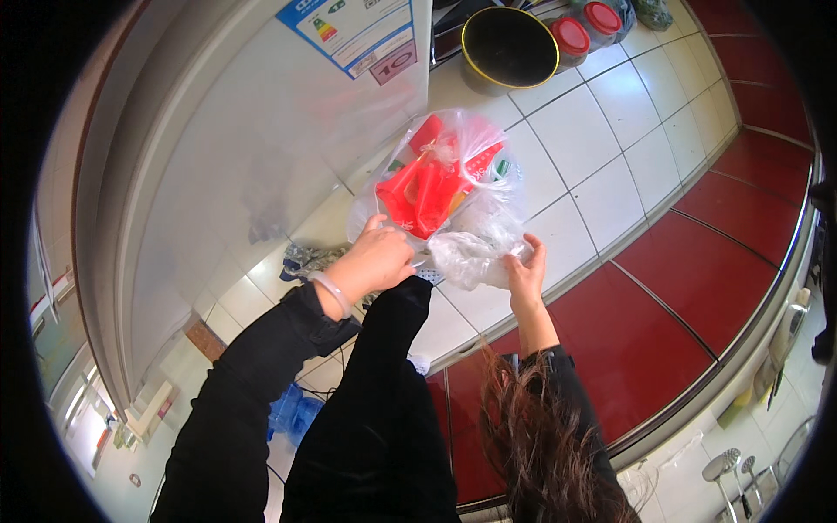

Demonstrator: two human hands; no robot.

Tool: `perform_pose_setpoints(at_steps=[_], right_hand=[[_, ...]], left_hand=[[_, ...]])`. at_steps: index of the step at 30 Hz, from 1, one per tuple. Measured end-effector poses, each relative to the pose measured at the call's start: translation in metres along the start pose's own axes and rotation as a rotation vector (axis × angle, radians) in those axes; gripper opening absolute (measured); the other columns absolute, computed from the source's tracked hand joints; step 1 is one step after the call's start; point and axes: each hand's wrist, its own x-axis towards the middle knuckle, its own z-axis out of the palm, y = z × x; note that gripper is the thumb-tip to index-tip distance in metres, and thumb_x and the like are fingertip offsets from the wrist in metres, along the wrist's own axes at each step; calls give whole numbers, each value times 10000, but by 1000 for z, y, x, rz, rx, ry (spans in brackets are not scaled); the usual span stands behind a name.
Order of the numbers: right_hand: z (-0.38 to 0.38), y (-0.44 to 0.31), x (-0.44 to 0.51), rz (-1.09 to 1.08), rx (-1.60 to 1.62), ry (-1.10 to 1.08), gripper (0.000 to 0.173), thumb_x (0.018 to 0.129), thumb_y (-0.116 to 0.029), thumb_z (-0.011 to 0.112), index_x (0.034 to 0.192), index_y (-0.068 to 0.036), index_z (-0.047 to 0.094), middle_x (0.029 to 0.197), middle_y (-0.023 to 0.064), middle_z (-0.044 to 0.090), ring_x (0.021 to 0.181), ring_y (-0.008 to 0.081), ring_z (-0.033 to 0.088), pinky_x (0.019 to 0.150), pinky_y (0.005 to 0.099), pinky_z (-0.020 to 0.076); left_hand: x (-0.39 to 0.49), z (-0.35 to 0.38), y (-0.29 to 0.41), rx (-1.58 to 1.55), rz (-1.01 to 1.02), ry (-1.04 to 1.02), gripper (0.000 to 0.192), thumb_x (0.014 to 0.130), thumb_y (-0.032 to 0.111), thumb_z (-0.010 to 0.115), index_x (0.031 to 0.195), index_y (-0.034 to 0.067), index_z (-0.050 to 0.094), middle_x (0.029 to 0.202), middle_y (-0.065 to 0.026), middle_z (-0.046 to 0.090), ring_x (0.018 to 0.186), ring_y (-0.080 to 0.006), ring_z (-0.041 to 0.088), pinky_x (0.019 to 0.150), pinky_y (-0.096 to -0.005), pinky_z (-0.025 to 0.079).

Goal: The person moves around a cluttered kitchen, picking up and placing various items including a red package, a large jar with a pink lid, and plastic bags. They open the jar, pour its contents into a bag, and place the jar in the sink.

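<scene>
A clear plastic bag stuffed with refuse stands on the tiled floor in front of me. Inside it I see a crumpled red plastic wrapper with white print, and bits of green and yellow. My left hand, with a pale bangle at the wrist, has its fingers curled at the bag's near left rim. My right hand pinches a bunched, translucent piece of plastic film at the near right side. Whether that film is part of the same bag is unclear.
A white refrigerator with an energy label rises at left. Beyond the bag stand a black bin with a yellow rim and red-lidded jars. Red cabinet fronts line the right. Blue plastic bottles lie beside my legs.
</scene>
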Motion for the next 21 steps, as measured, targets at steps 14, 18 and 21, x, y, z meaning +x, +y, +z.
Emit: perform_pose_setpoints(at_steps=[14, 18, 21], right_hand=[[35, -10, 13, 261, 36, 89, 200, 864, -68, 582, 1053, -2, 590, 895, 31, 632, 794, 126, 609, 610, 311, 517], [46, -10, 27, 230, 185, 136, 212, 881, -155, 621, 1043, -18, 613, 935, 54, 637, 855, 142, 610, 680, 312, 525], [82, -9, 16, 98, 75, -83, 250, 868, -213, 654, 1018, -13, 655, 993, 87, 642, 947, 155, 609, 732, 311, 519]], left_hand=[[79, 71, -47, -287, -567, 182, 244, 811, 228, 563, 1001, 128, 679, 981, -166, 677, 987, -364, 623, 853, -484, 473], [79, 71, -55, -401, -755, 433, 236, 824, 196, 555, 1009, 85, 649, 1024, -194, 665, 995, -388, 615, 850, -474, 479], [85, 77, -58, -463, -729, 581, 248, 839, 242, 589, 967, 32, 623, 958, -221, 670, 949, -405, 628, 834, -481, 486]])
